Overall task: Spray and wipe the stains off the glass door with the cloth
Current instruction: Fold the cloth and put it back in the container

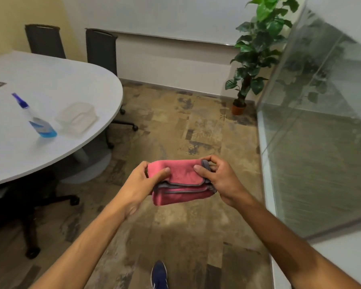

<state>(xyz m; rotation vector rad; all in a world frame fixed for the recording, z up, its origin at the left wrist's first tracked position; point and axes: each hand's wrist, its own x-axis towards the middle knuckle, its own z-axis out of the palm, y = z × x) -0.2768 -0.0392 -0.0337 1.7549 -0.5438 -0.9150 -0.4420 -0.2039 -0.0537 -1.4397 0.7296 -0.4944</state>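
Observation:
A folded pink cloth (pixel 180 182) with grey edging is held in front of me, above the floor. My left hand (pixel 143 182) grips its left end, thumb on top. My right hand (pixel 219 178) pinches its right end at the grey hem. The glass door (pixel 321 126) stands to my right, slightly greenish, reflecting the plant and floor. A spray bottle (pixel 37 119) with blue liquid and a purple-blue nozzle stands on the white table at left, away from both hands.
The white oval table (pixel 50 80) also carries a clear plastic container (pixel 77 119). Dark office chairs (pixel 101 49) stand behind and beside it. A potted plant (pixel 252 59) stands in the corner by the glass. My blue shoe (pixel 159 275) shows on the patterned floor.

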